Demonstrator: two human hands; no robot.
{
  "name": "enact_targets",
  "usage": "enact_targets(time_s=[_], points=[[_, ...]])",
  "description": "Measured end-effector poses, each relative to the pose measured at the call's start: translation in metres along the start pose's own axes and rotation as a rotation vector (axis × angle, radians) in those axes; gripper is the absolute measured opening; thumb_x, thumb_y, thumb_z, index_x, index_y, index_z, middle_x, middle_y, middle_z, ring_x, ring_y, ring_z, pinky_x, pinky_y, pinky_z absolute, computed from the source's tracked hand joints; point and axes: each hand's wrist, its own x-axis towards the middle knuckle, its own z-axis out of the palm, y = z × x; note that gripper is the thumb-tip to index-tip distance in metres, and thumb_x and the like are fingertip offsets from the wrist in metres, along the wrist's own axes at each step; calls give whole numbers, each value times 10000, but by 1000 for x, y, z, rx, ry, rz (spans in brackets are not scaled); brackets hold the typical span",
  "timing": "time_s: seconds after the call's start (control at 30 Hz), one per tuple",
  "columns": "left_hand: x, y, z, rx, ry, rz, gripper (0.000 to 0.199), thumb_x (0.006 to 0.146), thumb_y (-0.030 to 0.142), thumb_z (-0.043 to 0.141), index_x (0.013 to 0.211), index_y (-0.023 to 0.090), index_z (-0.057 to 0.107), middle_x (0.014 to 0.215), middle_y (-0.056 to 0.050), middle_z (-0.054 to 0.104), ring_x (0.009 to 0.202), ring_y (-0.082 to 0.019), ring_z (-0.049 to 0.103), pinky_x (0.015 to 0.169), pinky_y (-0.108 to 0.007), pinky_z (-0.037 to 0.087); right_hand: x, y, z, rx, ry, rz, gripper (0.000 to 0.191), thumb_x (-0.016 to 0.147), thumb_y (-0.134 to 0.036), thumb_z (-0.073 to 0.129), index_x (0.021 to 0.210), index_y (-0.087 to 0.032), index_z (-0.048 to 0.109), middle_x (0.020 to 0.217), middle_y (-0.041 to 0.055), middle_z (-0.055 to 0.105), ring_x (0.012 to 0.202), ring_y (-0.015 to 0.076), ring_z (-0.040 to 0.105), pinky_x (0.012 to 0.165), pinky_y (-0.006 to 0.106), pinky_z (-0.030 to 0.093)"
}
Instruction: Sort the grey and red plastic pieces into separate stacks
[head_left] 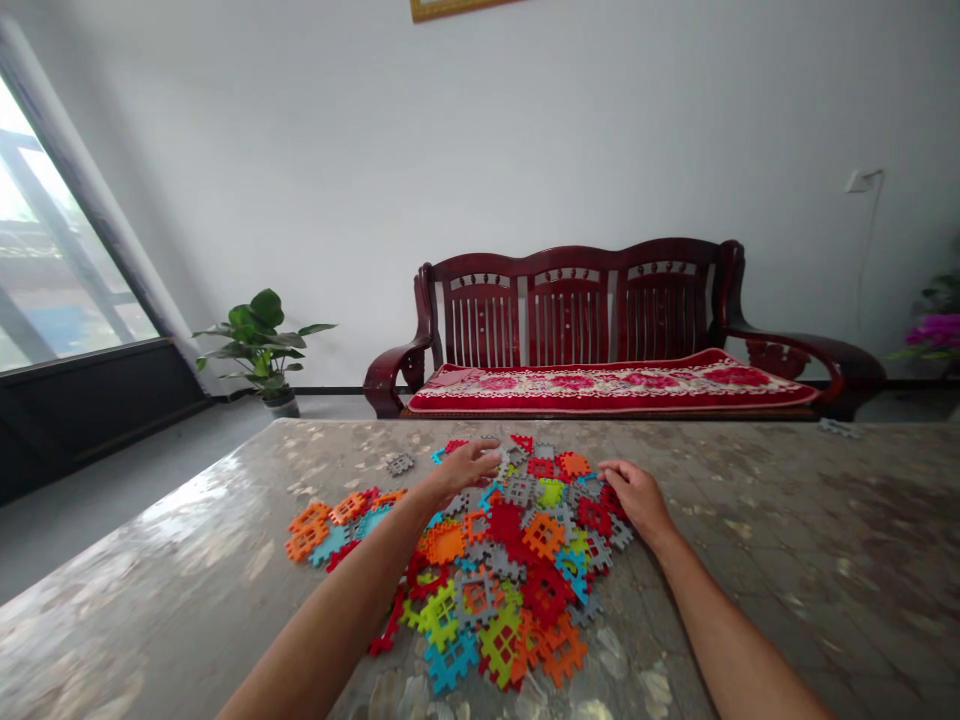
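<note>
A heap of interlocking plastic tiles (510, 530) with notched edges, in red, orange, blue, lime and grey, covers the middle of the table. Above its far left part is my left hand (466, 470), fingers stretched out and nothing seen in them. At the heap's far right edge, my right hand (634, 497) has thumb and forefinger drawn together at a thin blue tile (589, 477), seen nearly edge-on. Near that hand lie an orange tile (574, 464) and a red tile (594, 516). My left forearm hides some tiles.
The table (187, 560) has a patterned grey-brown cover. Left of the heap lies a single grey tile (400, 464); another grey piece (838, 428) is at the far right edge. Beyond stand a dark red wooden bench (566, 300) and a potted plant (266, 340).
</note>
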Motion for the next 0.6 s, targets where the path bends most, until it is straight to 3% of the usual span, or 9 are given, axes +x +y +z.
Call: enact_targets(time_s=[0.1, 0.27, 0.43, 0.6], points=[[-8, -12, -25, 178, 22, 7, 783, 665, 546, 746, 1310, 152, 541, 1220, -127, 638, 1110, -241, 600, 909, -334, 482, 0, -2, 0, 1, 4, 7, 343, 764, -438, 485, 905, -225, 714, 818, 41, 750, 797, 228, 674, 789, 344, 491], [-35, -32, -64, 681, -145, 3, 954, 474, 480, 871, 1337, 243, 541, 1429, -121, 507, 1322, -329, 435, 1094, -407, 336, -1, -6, -1, -9, 10, 5, 343, 752, -438, 492, 888, -220, 718, 808, 42, 745, 790, 229, 668, 775, 340, 485], [-45, -39, -59, 888, -261, -53, 1265, 365, 481, 905, 1483, 277, 349, 1511, -139, 386, 1354, -381, 380, 1102, -436, 319, -1, -5, -1, -32, 11, 1, 355, 757, -442, 491, 903, -215, 722, 811, 42, 747, 774, 225, 662, 763, 336, 482], [-33, -41, -53, 901, -208, -14, 1246, 326, 455, 923, 1444, 260, 411, 1423, -143, 480, 1312, -393, 416, 1074, -419, 344, 0, -3, -2, -49, 3, -9, 352, 764, -445, 480, 892, -220, 719, 814, 44, 751, 773, 227, 661, 748, 340, 478]])
